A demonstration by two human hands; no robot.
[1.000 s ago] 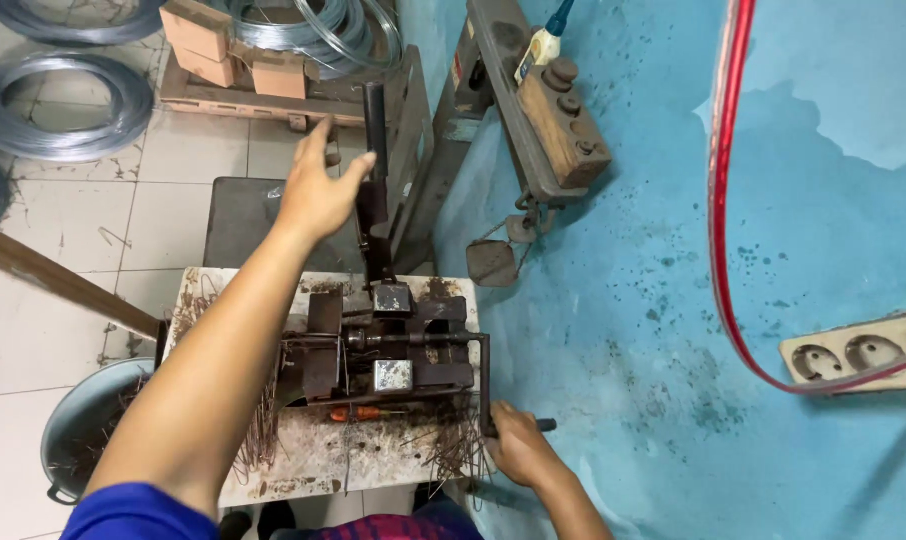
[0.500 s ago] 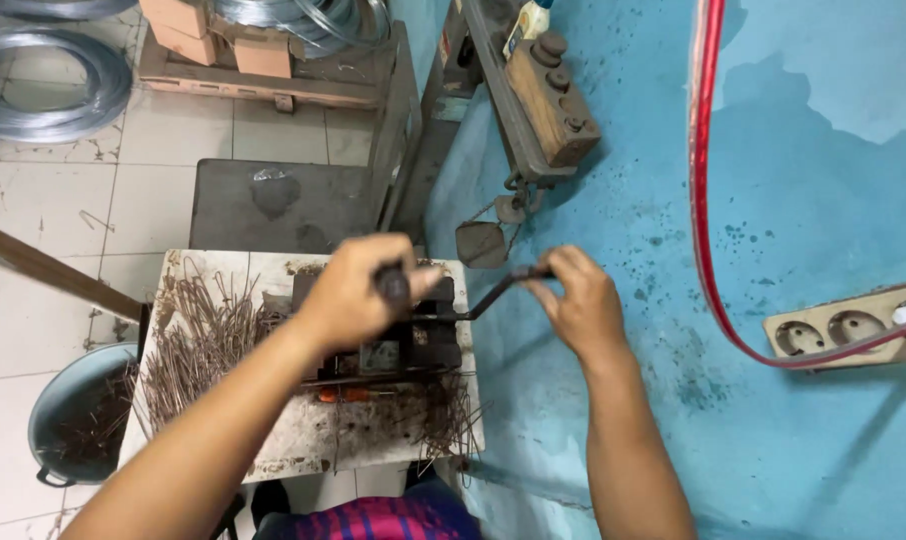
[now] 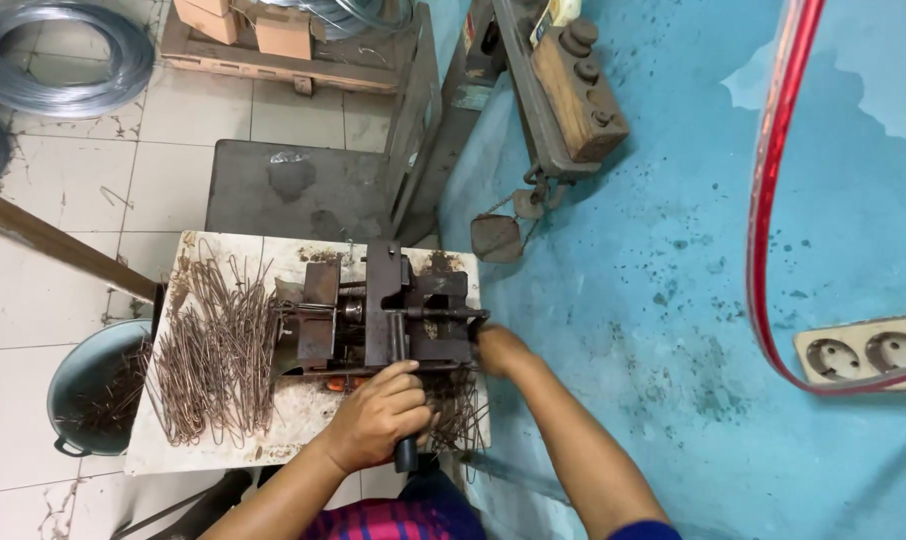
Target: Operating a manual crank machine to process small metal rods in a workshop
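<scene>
Left hand (image 3: 378,425) clamped round black lever handle (image 3: 404,452), pulled down toward person. Right hand (image 3: 500,347) gripping side rod (image 3: 443,314) of bending jig (image 3: 378,318) on tabletop (image 3: 163,455). Bent wires (image 3: 218,350) piled left.

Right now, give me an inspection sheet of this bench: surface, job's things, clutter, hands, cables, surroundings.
Surface: small worn white table, stained and rusty at the edges.
Job's things: dark metal bending jig mid-table; its black lever handle points toward the person.
Clutter: pile of bent rusty wire pieces left of the jig; more by the table's near right corner.
Hands: left hand closed on the lever handle; right hand at the jig's right side rod, grip unclear.
Cables: red cable down the blue wall to a double wall socket.
Surroundings: bucket left of the table, wire coil on tiled floor, wooden pallet.
</scene>
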